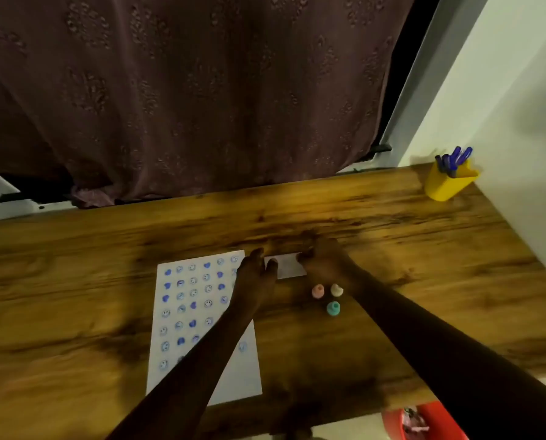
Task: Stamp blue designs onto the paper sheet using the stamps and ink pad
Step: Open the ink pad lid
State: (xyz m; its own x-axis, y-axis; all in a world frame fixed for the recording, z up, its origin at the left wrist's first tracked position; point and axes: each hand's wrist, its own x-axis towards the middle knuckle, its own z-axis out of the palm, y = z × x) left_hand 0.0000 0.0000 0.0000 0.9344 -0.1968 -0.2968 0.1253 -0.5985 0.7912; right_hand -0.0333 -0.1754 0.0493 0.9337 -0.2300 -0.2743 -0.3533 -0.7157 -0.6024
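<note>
Wood-grain brown tabletop (392, 223) under dim light, dark maroon patterned curtain (186, 90) hanging behind its far edge, pale wall (503, 90) on the right.

Both hands meet at a small white rectangular case, probably the ink pad (288, 265), lying flat on the table just right of the sheet's far right corner. Left hand (255, 277) has fingers curled, fingertips on the case's left edge, thumb touching its near-left side. Right hand (324, 263) covers the case's right end, fingers bent over the far right corner. Whether either hand actually pinches the case or just rests on it: cannot tell, frame is blurred. Case looks closed, no blue pad visible.

White paper sheet (170, 360) lies flat to the left, long side running near to far, covered with rows of blue stamped smiley faces and solid blue hearts. Left forearm crosses over its right part.

Three small knob-shaped stamps stand upright just near the right hand: pink stamp (318, 291), cream stamp (337, 290) beside it on the right, teal stamp (333, 308) nearer. All apart from the hands.

Far right corner: yellow plastic pen holder (446, 188) with blue pens (455, 158), close to the wall. Red object (424, 422) below the table's near right edge, partly cut off.
</note>
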